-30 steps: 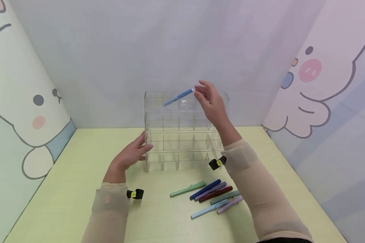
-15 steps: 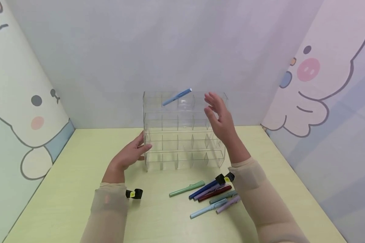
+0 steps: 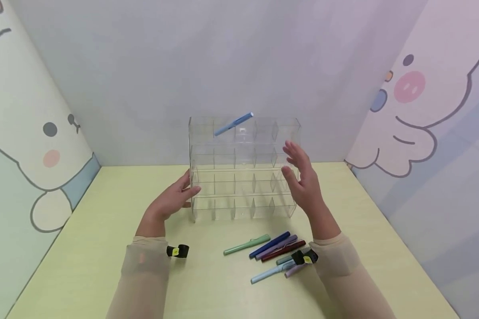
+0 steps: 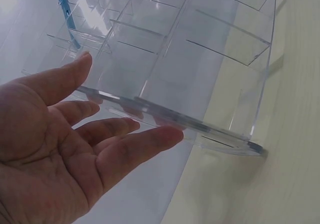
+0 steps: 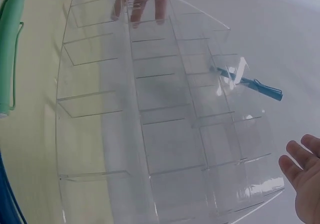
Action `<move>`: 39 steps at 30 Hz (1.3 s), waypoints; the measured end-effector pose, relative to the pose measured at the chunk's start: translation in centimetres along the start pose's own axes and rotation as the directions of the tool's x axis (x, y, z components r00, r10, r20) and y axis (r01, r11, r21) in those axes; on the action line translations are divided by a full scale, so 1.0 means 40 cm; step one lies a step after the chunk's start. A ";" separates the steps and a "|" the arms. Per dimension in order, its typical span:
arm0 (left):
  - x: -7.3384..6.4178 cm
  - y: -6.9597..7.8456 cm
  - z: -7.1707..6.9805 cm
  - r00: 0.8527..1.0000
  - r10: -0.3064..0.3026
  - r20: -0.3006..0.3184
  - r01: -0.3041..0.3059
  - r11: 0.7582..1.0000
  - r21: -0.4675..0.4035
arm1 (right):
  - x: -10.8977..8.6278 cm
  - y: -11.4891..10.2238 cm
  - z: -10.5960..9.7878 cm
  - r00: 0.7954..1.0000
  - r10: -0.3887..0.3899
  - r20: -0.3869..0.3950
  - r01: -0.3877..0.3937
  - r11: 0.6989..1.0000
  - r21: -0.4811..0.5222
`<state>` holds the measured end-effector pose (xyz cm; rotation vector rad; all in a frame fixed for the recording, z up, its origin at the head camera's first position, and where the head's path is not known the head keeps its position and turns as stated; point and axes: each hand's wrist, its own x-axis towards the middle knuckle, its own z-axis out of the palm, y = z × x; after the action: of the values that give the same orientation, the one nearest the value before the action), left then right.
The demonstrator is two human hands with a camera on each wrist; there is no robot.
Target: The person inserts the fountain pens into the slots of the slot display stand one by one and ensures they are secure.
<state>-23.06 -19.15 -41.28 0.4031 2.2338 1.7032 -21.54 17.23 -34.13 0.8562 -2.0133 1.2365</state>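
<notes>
A clear acrylic rack (image 3: 243,188) with tiers of small compartments stands upright on the table. In its top tier leans a blue pen (image 3: 233,124), tilted with its upper end to the right; it also shows in the right wrist view (image 5: 255,86). My left hand (image 3: 171,199) rests its extended fingers against the rack's left side panel, thumb by the front edge. My right hand (image 3: 305,181) is beside the rack's right side with fingers extended, holding nothing. Several pens lie in front: green (image 3: 247,244), dark blue (image 3: 269,245), dark red (image 3: 283,251), light blue (image 3: 269,273).
Purple pens (image 3: 277,247) and a teal pen (image 3: 285,258) lie in the same pile, some overlapping, partly hidden by the black right wrist camera (image 3: 304,256). Behind the pale yellow table (image 3: 104,212) hangs a grey-white backdrop (image 3: 163,79), with cartoon-printed panels at both sides.
My right hand has drawn away from the blue pen, moving down and to the right past the rack's right side. The pen stays in the top tier; my left hand keeps its place.
</notes>
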 end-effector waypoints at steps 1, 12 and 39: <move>0.000 -0.001 0.000 1.000 -0.001 0.000 0.001 1.000 -0.006 | -0.007 -0.001 -0.002 1.000 -0.011 -0.006 0.011 1.000 0.003; -0.007 0.004 -0.008 1.000 0.005 -0.009 -0.005 1.000 0.016 | -0.052 -0.013 -0.037 0.995 -0.080 -0.063 0.087 0.987 0.131; -0.014 0.003 -0.025 0.999 -0.039 0.001 0.039 0.999 -0.003 | -0.089 -0.088 -0.240 0.588 0.606 0.536 -0.397 0.793 -0.462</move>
<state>-22.94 -20.21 -40.90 0.3572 2.2236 1.6857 -15.04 25.47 -31.52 0.6192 -3.1213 0.9020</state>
